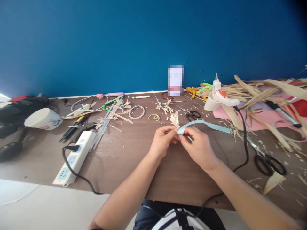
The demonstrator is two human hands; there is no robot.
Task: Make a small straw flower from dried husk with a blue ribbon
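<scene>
Pinched between the fingers of my left hand (165,140) is the base of a small flower (175,118) with pale, dried-husk petals pointing up and away from me. My right hand (199,145) grips a light blue strip (207,124) close to its end, right at the flower's base. From there the strip arches out to the right, its far end hanging near the husk scraps. Both hands meet above the middle of the table, fingertips almost touching. How the strip lies around the stem is hidden by my fingers.
Beyond my hands lie small scissors (192,115) and another husk flower (165,107). To the right are larger scissors (270,163), a hot glue gun (225,98) in a white cup (212,103), and piled husks (254,92). A power strip (75,159) and its cord lie left.
</scene>
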